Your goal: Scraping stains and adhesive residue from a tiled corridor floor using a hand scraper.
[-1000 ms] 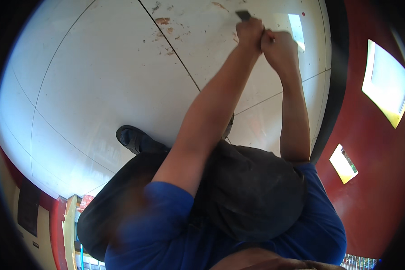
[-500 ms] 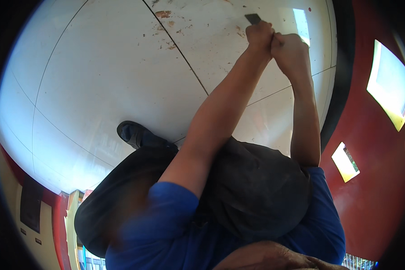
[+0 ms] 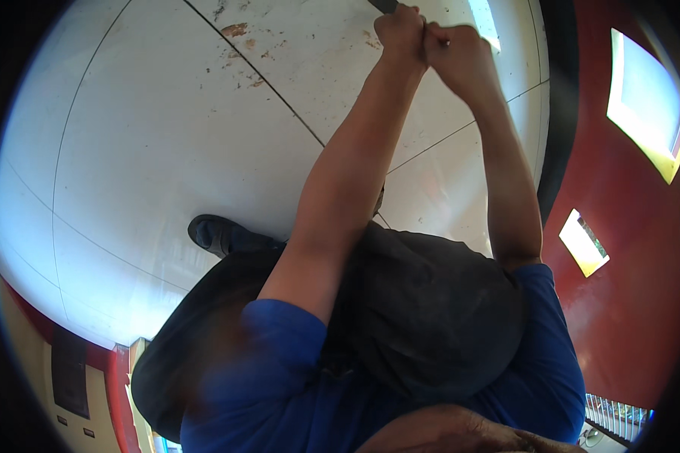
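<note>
My left hand (image 3: 402, 32) is closed around a dark flat-bladed tool (image 3: 385, 4), whose blade juts out past the fist and is cut off by the upper edge of the view. Right beside it, my right hand (image 3: 462, 59) is curled into a fist, its thumb side against or very near the left hand. Whatever the right fingers hold is hidden. Both arms stretch far forward over the pale tiled floor (image 3: 159, 136). Brown stains (image 3: 236, 30) and dark crumbs lie on the tiles left of my hands.
A dark band (image 3: 561, 113) edges the floor at the right, along a red wall (image 3: 627, 302) with bright openings. My bent knee (image 3: 438, 317) is below my arms, and my sandalled foot (image 3: 217, 235) rests on the floor at left.
Both hands have moved farther from me over the floor, still close together. The tool's blade now passes out of the upper edge. The whole view has shifted slightly.
</note>
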`<state>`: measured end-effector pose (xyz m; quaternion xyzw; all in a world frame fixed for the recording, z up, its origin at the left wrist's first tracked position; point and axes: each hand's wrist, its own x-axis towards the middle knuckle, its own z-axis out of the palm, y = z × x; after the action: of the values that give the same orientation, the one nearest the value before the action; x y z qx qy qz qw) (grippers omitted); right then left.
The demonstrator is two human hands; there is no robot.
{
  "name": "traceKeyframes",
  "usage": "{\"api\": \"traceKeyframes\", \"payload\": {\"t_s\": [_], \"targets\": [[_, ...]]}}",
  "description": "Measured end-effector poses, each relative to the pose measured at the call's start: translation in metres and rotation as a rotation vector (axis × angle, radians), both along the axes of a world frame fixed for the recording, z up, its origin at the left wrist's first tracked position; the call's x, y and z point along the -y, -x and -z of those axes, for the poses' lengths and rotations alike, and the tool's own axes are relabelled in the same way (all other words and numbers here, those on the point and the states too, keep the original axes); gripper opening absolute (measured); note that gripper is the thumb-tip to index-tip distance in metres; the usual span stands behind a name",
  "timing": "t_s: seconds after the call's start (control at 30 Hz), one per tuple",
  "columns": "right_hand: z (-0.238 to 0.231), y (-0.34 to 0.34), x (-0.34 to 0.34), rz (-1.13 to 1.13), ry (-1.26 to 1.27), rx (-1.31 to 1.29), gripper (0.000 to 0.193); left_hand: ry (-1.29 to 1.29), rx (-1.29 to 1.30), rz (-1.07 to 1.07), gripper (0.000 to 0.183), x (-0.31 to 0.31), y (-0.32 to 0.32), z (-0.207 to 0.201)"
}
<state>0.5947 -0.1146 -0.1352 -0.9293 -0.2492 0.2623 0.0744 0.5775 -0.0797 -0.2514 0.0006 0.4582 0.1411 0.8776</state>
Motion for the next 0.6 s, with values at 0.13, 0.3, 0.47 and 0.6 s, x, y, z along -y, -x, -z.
{"api": "traceKeyframes", "payload": {"t_s": [0.13, 0.3, 0.47, 0.6], "targets": [[0.014, 0.009, 0.021, 0.038, -0.005, 0.049, 0.026, -0.088, -0.101, 0.037, 0.013, 0.006, 0.004, -0.004], [0.019, 0.002, -0.003, 0.063, -0.054, -0.083, 0.026, -0.144, 0.022, 0.055, 0.009, 0.0, 0.008, 0.026], [0.028, 0.002, 0.022, 0.081, -0.073, 0.06, 0.027, -0.095, -0.125, 0.007, 0.007, 0.0, -0.004, -0.005], [0.024, 0.006, -0.003, 0.115, -0.285, 0.022, 0.029, -0.55, 0.282, 0.049, 0.017, -0.043, 0.001, 0.022]]}}
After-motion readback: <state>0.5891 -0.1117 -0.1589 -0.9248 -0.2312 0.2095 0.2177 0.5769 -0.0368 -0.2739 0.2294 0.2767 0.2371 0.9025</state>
